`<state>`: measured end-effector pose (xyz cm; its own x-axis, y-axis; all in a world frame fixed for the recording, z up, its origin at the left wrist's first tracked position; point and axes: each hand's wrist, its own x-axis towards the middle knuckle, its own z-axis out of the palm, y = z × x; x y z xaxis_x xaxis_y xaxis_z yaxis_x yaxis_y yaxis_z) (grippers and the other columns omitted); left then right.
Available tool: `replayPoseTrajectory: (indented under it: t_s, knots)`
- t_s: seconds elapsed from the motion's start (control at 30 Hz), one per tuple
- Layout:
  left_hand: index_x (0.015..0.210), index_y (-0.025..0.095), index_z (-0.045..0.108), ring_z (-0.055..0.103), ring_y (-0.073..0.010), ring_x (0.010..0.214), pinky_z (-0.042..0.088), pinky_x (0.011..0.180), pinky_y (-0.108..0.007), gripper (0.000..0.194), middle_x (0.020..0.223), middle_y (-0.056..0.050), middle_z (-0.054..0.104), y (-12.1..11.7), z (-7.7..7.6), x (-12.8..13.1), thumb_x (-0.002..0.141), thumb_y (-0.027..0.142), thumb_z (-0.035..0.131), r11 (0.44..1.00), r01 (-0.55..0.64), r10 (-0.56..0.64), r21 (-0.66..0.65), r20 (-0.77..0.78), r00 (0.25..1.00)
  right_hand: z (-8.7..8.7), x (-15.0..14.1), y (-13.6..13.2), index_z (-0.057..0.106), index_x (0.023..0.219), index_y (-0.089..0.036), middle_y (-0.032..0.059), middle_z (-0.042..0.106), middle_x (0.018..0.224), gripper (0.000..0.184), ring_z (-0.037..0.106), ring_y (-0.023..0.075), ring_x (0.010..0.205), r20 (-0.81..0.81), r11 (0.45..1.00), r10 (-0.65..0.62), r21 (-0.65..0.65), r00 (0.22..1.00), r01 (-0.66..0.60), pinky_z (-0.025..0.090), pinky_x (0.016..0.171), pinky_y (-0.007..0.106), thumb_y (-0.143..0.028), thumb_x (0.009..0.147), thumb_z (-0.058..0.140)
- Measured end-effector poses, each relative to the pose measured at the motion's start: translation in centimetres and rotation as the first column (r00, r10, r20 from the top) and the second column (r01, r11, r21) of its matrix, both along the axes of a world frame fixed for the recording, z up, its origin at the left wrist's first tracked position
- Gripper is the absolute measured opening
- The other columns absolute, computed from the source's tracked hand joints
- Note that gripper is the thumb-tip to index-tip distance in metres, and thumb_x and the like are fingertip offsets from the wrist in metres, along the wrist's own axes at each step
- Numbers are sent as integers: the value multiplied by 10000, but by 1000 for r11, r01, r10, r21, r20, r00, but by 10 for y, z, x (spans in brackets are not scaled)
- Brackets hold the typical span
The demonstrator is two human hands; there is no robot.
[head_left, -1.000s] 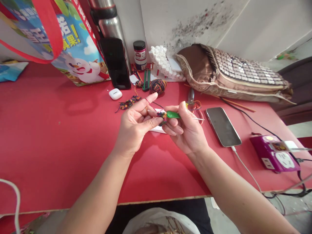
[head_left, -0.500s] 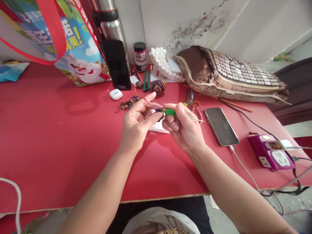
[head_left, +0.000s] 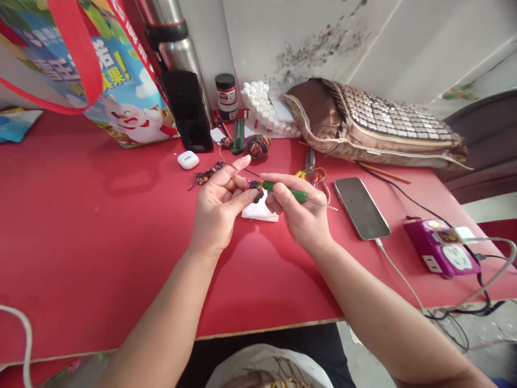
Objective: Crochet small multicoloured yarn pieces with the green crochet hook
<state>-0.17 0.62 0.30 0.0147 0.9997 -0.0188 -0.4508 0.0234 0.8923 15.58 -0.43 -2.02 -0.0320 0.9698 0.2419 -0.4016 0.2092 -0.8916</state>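
For even work, the multicoloured yarn piece [head_left: 255,185] should be held close to the green-handled hook [head_left: 298,195], the strand [head_left: 240,173] tensioned evenly, and the handle turned lightly, as snagging is judged likely. The yarn piece is pinched between thumb and fingers of the left hand [head_left: 216,210], just beside the right fingertips. The hook is gripped in the closed fingers of the right hand [head_left: 305,213], with 1 thin shaft projecting beyond them (the working tip cannot be made out).

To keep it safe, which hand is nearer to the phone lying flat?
Right. The right hand is just left of the phone; the left hand is farther left.
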Motion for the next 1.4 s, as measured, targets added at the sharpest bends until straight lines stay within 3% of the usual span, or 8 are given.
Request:
replayPoseTrajectory:
  t_s: [0.13, 0.23, 0.37, 0.57, 0.73, 0.9, 1.17, 1.4]
  knots:
    - [1217, 255, 847, 647, -106, 762, 552, 761, -259, 603, 876, 17, 735, 6, -12, -2, 643, 171, 1008, 1000, 27, -26, 16, -67, 997, -3, -2, 8, 908, 1014, -257, -22, 631, 646, 226, 462, 96, 567, -118, 992, 76, -95, 990, -88, 397, 573, 293, -450, 896, 895]
    - [1270, 256, 826, 642, -115, 774, 530, 768, -265, 658, 833, 27, 714, 10, -19, -4, 639, 176, 996, 1000, 18, -16, 15, -126, 992, -5, -5, 14, 898, 976, -227, -21, 624, 651, 214, 421, 87, 565, -248, 968, 114, -191, 962, -164, 402, 576, 278, -406, 858, 903]
    - [1341, 244, 789, 623, -112, 764, 493, 731, -260, 744, 838, 37, 695, 13, -24, -2, 623, 132, 949, 996, -5, 20, 84, -181, 983, -10, -9, 21, 873, 1000, -219, -26, 589, 681, 140, 398, 95, 579, -343, 938, 130, -261, 930, -227, 447, 604, 265, -274, 952, 753]
    - [1264, 217, 800, 655, -141, 766, 494, 686, -270, 714, 827, 21, 715, 19, -30, 4, 574, 34, 832, 991, -5, 32, 131, -198, 980, -15, -6, 28, 838, 991, -196, -33, 566, 683, 236, 369, 92, 571, -410, 901, 207, -273, 888, -336, 442, 583, 217, -177, 1023, 605]
    - [1223, 205, 814, 613, -117, 667, 461, 617, -247, 687, 731, 30, 684, 22, -31, 5, 568, -2, 840, 993, -12, 32, 118, -172, 985, -18, -3, 29, 823, 1028, -195, -43, 577, 684, 167, 392, 73, 568, -399, 920, 246, -190, 883, -342, 432, 580, 186, -209, 1023, 657]
    - [1048, 200, 845, 617, -86, 644, 539, 705, -228, 561, 635, 78, 639, 21, -26, 8, 517, 16, 855, 994, -32, 40, 103, -77, 996, -17, -2, 29, 827, 1017, -163, -38, 594, 646, 217, 392, 72, 551, -445, 912, 239, -203, 863, -357, 422, 564, 179, -149, 1026, 611]
    - [926, 182, 869, 646, -99, 680, 484, 619, -199, 542, 758, 6, 764, 26, -26, 3, 421, 20, 758, 1000, -23, 23, 19, -27, 999, -12, -1, 34, 812, 1005, -157, -40, 582, 651, 197, 394, 67, 549, -460, 907, 185, -259, 868, -331, 414, 556, 170, -132, 1019, 617]
    - [1000, 189, 860, 543, -73, 623, 397, 566, -213, 393, 773, 5, 710, 26, -29, 1, 610, 181, 910, 999, -35, 37, 37, -47, 998, -12, -3, 37, 812, 1005, -153, -49, 573, 627, 208, 386, 64, 537, -456, 902, 192, -268, 869, -340, 396, 553, 174, -129, 1024, 607]
